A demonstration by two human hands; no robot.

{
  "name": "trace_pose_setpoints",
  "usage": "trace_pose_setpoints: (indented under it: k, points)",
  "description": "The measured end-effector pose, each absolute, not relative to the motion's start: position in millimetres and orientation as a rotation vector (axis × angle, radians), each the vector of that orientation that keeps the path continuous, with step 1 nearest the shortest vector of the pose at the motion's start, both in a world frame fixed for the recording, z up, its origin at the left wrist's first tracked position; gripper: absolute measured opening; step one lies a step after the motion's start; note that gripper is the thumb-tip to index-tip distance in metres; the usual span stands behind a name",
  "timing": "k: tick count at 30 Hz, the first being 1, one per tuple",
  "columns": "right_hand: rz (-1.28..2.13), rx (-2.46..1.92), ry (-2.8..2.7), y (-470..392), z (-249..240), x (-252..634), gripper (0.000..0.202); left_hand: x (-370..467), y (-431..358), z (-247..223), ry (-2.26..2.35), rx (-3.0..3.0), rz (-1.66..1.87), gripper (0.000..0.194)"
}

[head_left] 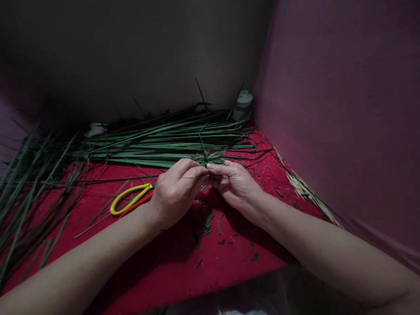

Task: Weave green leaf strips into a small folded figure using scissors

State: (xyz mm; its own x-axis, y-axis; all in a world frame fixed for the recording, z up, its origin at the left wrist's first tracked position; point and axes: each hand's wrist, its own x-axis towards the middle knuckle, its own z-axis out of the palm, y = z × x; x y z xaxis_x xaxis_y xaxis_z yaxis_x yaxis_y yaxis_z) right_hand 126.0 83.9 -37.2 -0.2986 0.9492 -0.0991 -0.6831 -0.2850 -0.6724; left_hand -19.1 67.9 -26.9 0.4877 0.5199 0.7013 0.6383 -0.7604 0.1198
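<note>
Between my two hands is a small piece of folded green leaf strips [211, 157], with pointed tips fanning out and a thin strand rising from it. My left hand [179, 186] pinches it from the left; its fingertips are partly hidden behind the hand. From the right, my right hand [234, 181] grips the same piece, thumb on top and fingers curled beneath. Just left of my left hand lie scissors with one yellow handle [131, 197] and one red handle, their blades mostly hidden by the hand.
Long green leaves [157, 142] lie in a pile across the back of the red cloth [223, 271], with more leaves [29, 188] at the left. A white bottle [243, 105] stands in the back corner. Pale thin sticks [310, 197] lie along the right wall. Leaf scraps [208, 222] litter the cloth.
</note>
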Motion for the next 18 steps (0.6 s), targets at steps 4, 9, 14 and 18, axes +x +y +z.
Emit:
trace_pose_setpoints:
  k: [4, 9, 14, 18]
  points:
    - [1.791, -0.58, -0.708, 83.9, -38.7, 125.7, 0.008, -16.8, 66.1, -17.5, -1.224, -2.631, -1.134, 0.015]
    - [1.766, -0.594, -0.795, 81.4, -39.6, 125.1, 0.013, -16.4, 66.6, -10.6, -1.397, -2.71, -1.252, 0.012]
    - [1.725, -0.567, -0.813, 82.1, -40.6, 124.8, 0.011, -12.1, 61.6, -7.3, -1.669, -2.698, -1.473, 0.009]
    - [1.69, -0.581, -0.804, 83.2, -39.4, 126.0, 0.009, -9.1, 57.9, -1.9, -1.993, -2.651, -1.621, 0.009]
